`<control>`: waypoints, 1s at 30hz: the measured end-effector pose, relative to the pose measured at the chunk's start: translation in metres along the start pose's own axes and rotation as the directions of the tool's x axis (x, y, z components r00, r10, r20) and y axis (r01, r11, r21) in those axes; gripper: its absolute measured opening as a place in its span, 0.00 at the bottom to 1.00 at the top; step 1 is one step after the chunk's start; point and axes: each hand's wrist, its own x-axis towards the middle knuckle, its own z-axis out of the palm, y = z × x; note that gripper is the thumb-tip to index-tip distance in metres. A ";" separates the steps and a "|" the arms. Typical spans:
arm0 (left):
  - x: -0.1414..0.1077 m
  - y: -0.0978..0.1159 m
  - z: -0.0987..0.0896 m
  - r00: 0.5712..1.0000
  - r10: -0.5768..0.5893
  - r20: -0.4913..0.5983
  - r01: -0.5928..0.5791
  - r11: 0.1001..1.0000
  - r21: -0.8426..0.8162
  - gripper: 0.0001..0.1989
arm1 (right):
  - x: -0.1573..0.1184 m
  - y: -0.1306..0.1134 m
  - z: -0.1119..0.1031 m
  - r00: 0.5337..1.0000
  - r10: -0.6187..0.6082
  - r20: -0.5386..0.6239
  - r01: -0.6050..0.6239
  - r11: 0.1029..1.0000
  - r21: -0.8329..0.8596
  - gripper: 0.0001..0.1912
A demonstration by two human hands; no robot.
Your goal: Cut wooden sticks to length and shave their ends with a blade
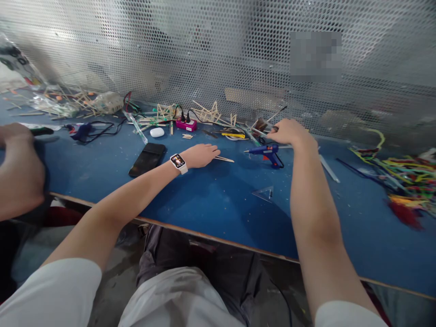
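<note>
My left hand (202, 156), with a white smartwatch (177, 161) on its wrist, lies palm down on the blue table, its fingers stretched out. Thin wooden sticks (225, 159) stick out from beside its fingertips. Farther back on the right, my right hand (289, 131) has its fingers curled together among small items near the mesh wall; what lies between them I cannot make out. Just in front of that hand is a blue glue gun (267, 154), its nozzle toward the left. A yellow cutter knife (233, 135) lies left of my right hand.
Nearby are a clear set square (264, 194), black phone or wallet (147, 159), white case (157, 132) and pink power strip (186, 125). Stick frames (207, 112) line the perforated wall. Colourful pipe cleaners (405, 177) lie right; another person's arm (20, 172) is left.
</note>
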 end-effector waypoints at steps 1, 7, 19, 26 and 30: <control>0.000 0.000 0.000 1.000 0.002 -0.001 -0.002 1.000 0.002 0.26 | -0.002 0.000 -0.001 1.000 0.000 0.006 0.000 1.000 0.003 0.24; 0.000 0.001 0.000 1.000 -0.003 0.004 0.003 1.000 0.007 0.26 | -0.007 -0.006 -0.002 0.999 -0.043 0.028 0.042 0.999 0.034 0.25; 0.000 0.002 -0.001 1.000 -0.017 0.004 0.017 1.000 0.011 0.26 | -0.031 -0.034 -0.024 0.980 -0.131 -0.147 0.146 0.985 0.096 0.22; 0.002 0.004 -0.002 1.000 0.002 0.005 -0.002 1.000 0.028 0.26 | -0.053 -0.095 -0.037 0.920 -0.376 -0.115 0.390 0.907 0.157 0.22; 0.004 0.002 0.002 1.000 -0.005 -0.012 0.006 1.000 0.018 0.26 | -0.057 -0.139 -0.012 0.853 -0.521 0.039 0.507 0.843 0.179 0.23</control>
